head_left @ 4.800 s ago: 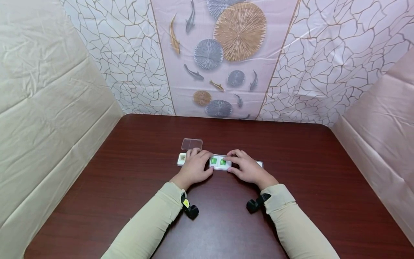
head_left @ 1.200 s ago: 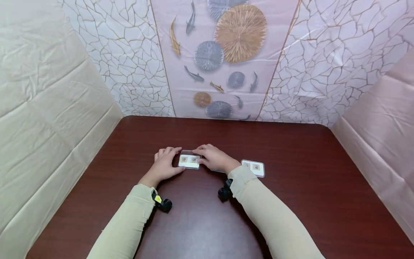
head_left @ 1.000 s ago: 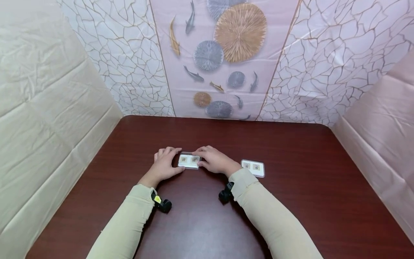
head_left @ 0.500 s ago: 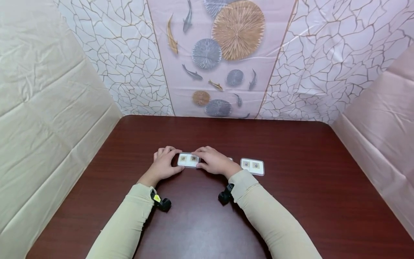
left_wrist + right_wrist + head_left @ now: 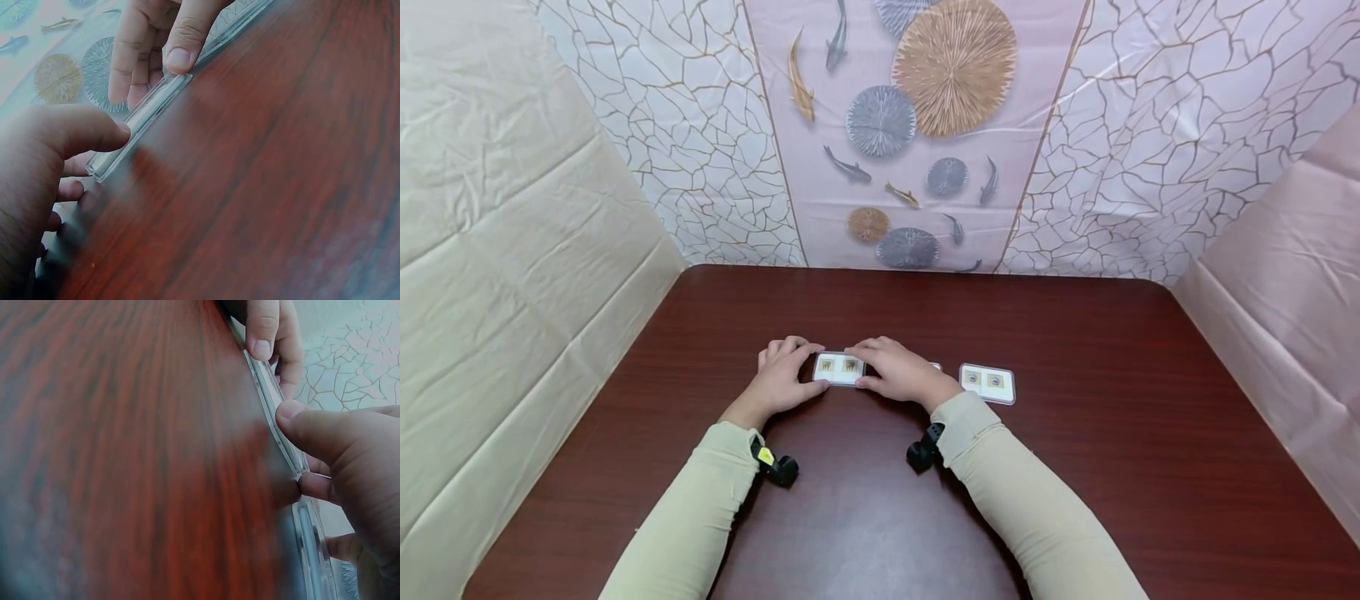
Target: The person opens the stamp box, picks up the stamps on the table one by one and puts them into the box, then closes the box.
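A flat clear plastic case (image 5: 838,368) with a white insert and two small stamp-like squares lies on the table, its transparent lid over the insert. My left hand (image 5: 781,379) holds its left end, thumb at the near edge and fingers at the far edge. At the right end my right hand (image 5: 897,372) grips it likewise. In the left wrist view the case (image 5: 156,102) appears edge-on, with the left thumb (image 5: 103,129) pressing its near side. The right wrist view shows the right thumb (image 5: 312,428) on that same edge.
Just right of the held case, a second case (image 5: 936,366) is mostly hidden behind my right hand. A third, similar case (image 5: 987,383) with two small squares lies farther right. The dark red-brown table (image 5: 880,517) backs onto a patterned cloth (image 5: 910,150).
Both hands have moved left from the middle case with green squares to the left case. The clear lid, earlier lying loose behind that case, now covers it. Over the last second, the hands stay put.
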`<state>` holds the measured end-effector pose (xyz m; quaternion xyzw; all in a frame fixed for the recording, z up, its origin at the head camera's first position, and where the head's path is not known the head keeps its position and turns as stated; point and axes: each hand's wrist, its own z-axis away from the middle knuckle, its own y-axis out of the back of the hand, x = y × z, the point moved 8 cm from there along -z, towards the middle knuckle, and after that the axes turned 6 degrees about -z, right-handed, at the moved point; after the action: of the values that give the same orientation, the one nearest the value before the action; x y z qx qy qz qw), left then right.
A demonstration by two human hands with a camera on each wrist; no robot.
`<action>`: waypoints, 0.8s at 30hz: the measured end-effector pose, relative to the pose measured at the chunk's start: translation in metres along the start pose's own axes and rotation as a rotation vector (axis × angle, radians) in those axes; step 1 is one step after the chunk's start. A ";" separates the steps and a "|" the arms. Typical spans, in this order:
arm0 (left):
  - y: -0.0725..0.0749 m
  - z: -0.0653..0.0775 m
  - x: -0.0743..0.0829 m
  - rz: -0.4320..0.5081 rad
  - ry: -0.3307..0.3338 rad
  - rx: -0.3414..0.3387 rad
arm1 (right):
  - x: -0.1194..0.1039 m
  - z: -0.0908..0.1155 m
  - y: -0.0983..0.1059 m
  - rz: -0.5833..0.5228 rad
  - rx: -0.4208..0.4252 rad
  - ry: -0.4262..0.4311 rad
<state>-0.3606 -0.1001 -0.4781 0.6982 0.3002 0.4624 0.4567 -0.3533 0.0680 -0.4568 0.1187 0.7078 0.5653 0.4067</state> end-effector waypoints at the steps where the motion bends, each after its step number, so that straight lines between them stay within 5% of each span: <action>1: 0.000 0.000 0.000 -0.004 -0.004 0.003 | 0.000 0.000 0.000 0.000 0.001 0.001; 24: -0.002 0.004 0.004 -0.058 -0.017 -0.022 | 0.006 -0.001 -0.002 0.001 0.029 -0.071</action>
<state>-0.3555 -0.0968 -0.4793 0.6880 0.3115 0.4462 0.4801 -0.3572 0.0700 -0.4615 0.1447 0.7010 0.5507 0.4295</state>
